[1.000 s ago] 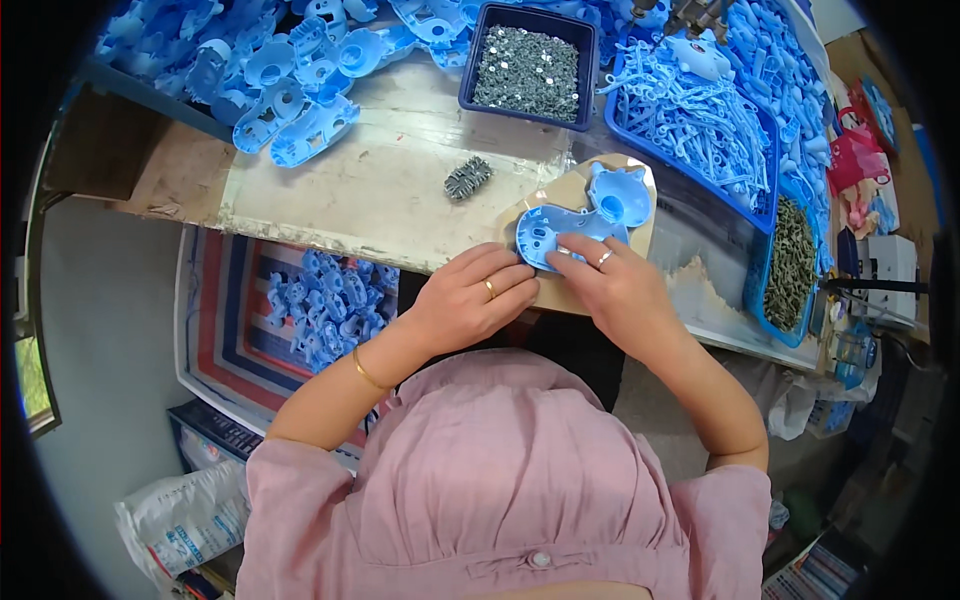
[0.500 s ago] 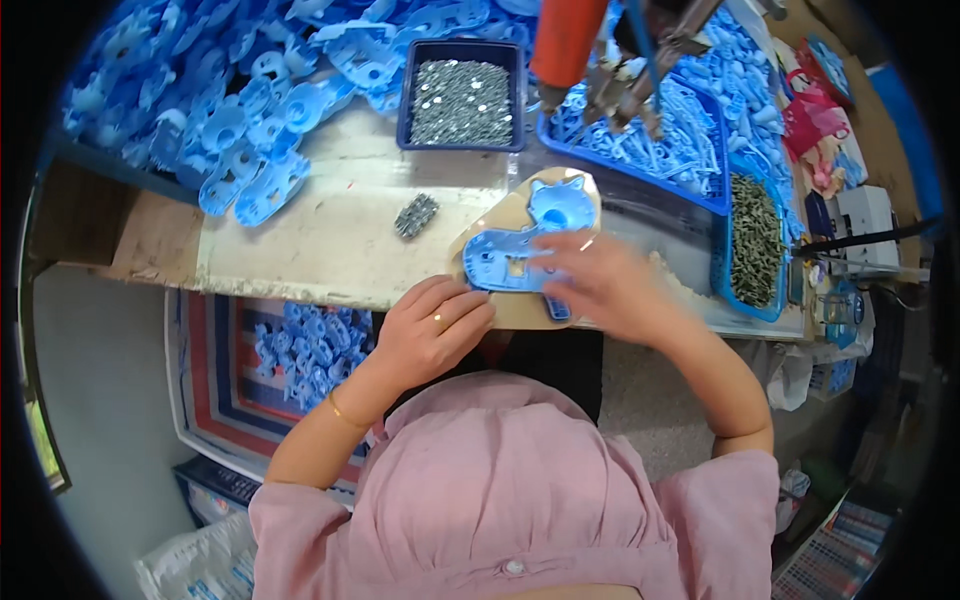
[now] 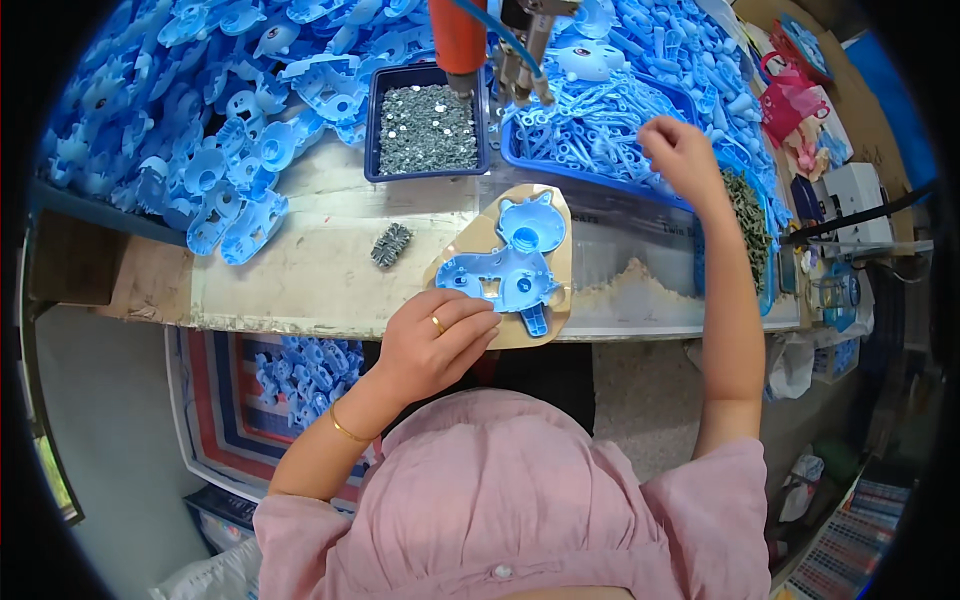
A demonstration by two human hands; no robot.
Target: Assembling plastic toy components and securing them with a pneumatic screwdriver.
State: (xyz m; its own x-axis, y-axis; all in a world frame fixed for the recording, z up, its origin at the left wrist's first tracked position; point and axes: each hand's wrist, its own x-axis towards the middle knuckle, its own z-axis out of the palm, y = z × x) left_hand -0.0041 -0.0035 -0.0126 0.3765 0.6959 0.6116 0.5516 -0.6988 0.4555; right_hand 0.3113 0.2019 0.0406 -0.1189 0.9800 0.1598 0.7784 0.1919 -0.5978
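A blue plastic toy shell (image 3: pixel 470 272), animal-shaped with an eared head end, lies hollow side up on a tan board (image 3: pixel 555 310) at the table's front edge. My left hand (image 3: pixel 440 335) rests at the board's near left edge, fingers curled and held together by the shell's lower rim. What is under those fingers is hidden. My right hand (image 3: pixel 680 160) is raised over the right side of a blue tray (image 3: pixel 590 178) of thin blue plastic parts. Its fingers are curled closed, and anything in them is too small or hidden to tell.
A dark blue bin (image 3: pixel 430 174) holds small metal pieces; a little pile of screws (image 3: pixel 390 244) lies nearer. An orange-and-metal tool (image 3: pixel 457 45) hangs above. Blue shells (image 3: pixel 215 205) heap at left. A light-blue basket (image 3: pixel 768 285) of screws stands at right.
My right hand has moved from the shell up and right to the blue tray. My left hand has stayed beside the shell. The view has shifted slightly.
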